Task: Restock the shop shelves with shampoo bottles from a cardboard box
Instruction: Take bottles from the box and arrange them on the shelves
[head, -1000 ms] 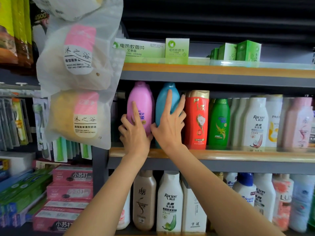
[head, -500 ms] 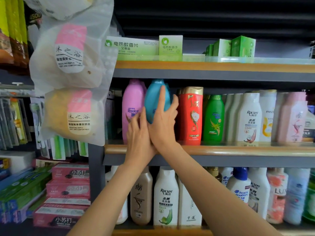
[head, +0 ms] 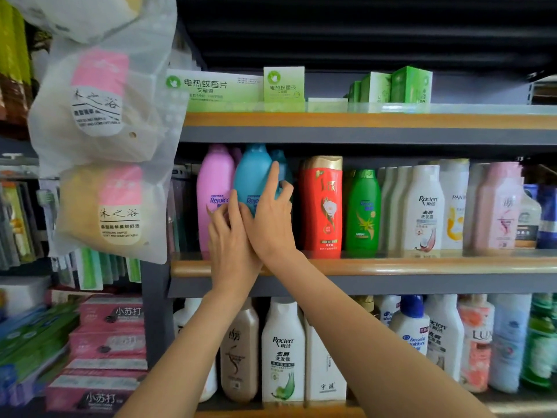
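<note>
Two hands (head: 232, 245) (head: 271, 218) on blue bottle (head: 253, 176), middle shelf (head: 391, 265), pink bottle (head: 214, 188) beside

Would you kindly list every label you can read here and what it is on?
"Rejoice": pink bottle, partly hidden by a hand.
"Racien": white bottle, middle shelf.
"Racien": white bottle, lower shelf.
"LUX": peach bottle.
"电热蚊香片": green box.
"小苏打": pink packs.
Small print: blurred.
</note>
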`<action>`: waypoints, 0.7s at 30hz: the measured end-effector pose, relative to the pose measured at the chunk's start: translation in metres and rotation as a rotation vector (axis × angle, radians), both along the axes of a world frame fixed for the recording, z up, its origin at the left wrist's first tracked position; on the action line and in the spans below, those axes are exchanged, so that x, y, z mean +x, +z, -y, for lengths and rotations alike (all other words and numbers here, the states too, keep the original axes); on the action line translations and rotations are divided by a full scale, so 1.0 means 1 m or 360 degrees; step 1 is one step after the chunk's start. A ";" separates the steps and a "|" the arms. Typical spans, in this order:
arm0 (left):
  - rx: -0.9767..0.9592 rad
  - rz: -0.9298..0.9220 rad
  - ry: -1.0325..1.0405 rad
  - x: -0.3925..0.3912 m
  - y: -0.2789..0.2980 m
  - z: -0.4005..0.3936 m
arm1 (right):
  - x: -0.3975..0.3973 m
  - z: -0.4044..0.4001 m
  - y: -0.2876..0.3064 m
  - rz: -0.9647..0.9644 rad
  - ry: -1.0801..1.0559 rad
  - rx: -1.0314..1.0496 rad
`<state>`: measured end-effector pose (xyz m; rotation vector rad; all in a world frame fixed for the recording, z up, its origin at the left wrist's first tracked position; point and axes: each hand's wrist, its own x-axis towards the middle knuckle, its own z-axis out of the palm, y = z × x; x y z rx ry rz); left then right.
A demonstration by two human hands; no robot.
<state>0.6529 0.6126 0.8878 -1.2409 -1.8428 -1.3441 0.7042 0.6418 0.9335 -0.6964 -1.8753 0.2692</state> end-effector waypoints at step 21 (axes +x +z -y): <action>0.0002 0.0069 0.0158 -0.003 0.004 0.004 | 0.002 -0.054 0.015 0.0352 -0.0236 -0.0008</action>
